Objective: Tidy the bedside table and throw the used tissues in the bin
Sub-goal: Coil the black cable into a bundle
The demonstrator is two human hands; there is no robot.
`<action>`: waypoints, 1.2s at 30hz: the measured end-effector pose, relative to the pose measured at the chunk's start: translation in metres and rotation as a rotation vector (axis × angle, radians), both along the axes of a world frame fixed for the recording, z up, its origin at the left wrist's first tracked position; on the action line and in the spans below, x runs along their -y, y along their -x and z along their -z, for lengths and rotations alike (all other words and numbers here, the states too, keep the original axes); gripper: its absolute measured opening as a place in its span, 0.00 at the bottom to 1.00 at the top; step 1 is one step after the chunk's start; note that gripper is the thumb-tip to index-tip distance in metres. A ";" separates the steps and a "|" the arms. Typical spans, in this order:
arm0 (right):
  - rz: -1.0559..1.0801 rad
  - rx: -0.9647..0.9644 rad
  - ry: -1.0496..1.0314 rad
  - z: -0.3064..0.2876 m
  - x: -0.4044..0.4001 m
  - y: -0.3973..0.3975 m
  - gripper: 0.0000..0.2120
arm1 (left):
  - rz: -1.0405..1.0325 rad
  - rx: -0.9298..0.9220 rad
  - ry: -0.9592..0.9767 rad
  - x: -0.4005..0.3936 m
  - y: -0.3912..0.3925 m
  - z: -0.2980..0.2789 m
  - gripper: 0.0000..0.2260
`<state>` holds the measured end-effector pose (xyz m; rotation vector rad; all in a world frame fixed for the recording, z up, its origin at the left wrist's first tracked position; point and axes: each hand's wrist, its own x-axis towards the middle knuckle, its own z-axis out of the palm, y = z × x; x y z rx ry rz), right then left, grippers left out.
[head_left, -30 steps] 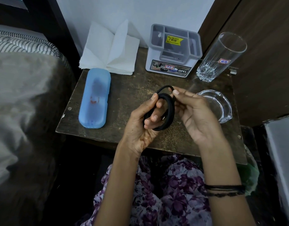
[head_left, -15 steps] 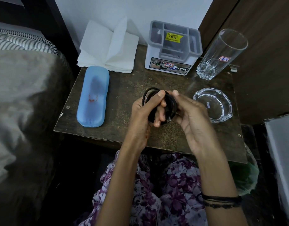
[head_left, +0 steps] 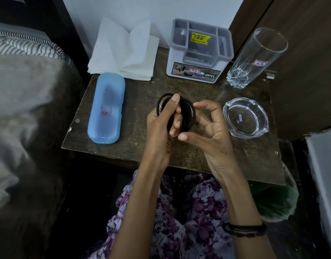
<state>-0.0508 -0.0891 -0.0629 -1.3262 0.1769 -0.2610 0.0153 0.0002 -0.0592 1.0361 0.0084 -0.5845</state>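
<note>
Currently the left hand (head_left: 161, 126) curls its fingers (head_left: 176, 124) around a bundle of black hair ties (head_left: 187, 113) above the tabletop (head_left: 142, 101); the right hand (head_left: 207, 131) hovers loosely curled, holding nothing. Tidying seems underway: next, probably stowing them in the organizer (head_left: 200, 53) at twelve o'clock. Folded tissues (head_left: 123, 53) lie at eleven o'clock.

A plain white painted wall (head_left: 142, 14) stands behind the dark worn wooden worktop (head_left: 142, 94); left of it, a grey-covered bed (head_left: 26, 109); right, a dark brown wooden panel (head_left: 306, 62).
</note>
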 end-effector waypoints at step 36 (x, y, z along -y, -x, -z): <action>0.650 0.172 -0.146 -0.019 -0.001 -0.002 0.08 | 0.090 0.282 -0.148 0.001 -0.011 0.015 0.09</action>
